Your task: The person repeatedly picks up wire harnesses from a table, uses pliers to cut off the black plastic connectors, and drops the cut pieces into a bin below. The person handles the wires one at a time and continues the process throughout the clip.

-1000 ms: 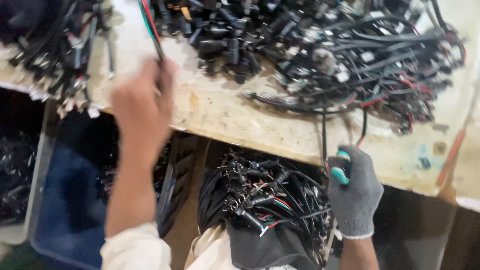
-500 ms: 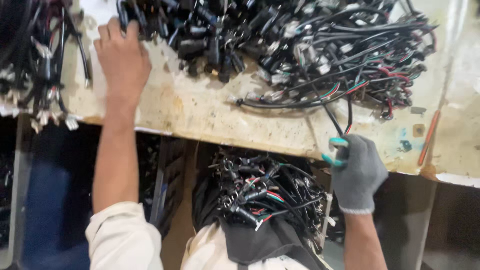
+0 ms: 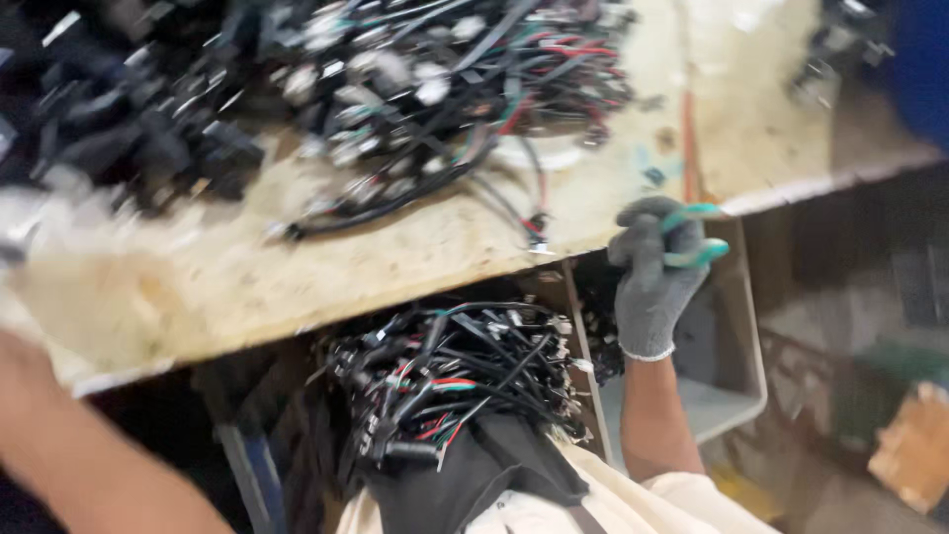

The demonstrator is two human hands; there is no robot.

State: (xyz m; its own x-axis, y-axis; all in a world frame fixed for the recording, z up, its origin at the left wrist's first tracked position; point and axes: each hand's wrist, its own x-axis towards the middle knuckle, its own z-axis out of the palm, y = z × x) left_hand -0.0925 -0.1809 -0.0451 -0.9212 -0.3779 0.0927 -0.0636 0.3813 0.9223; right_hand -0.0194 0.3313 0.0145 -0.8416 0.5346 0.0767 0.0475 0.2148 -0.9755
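- My right hand [image 3: 654, 272] wears a grey knit glove and hangs just off the near edge of the workbench [image 3: 297, 277], fingers clenched around a teal-handled hand tool [image 3: 695, 237].
- Only the tool's two curved teal handles show above the fist; the working end is hidden by the glove, so I cannot tell what kind of cutter or plier it is.
- My left forearm [image 3: 89, 465] crosses the lower-left corner, bare and blurred; the hand itself is out of frame, so I cannot tell what it grips.
- On the bench top, a big tangle of black wire harnesses [image 3: 415, 89] with red, green and white leads and pale connectors spreads over the far half.
- One thick black cable [image 3: 395, 203] curls out of that pile toward the near edge, well short of my gloved hand.
- Below the bench edge, on my lap, lies a second bundle of harnesses [image 3: 465, 381], black with red and green strands.
- A pale plastic bin [image 3: 736, 366] stands under the bench, just beside my right wrist.
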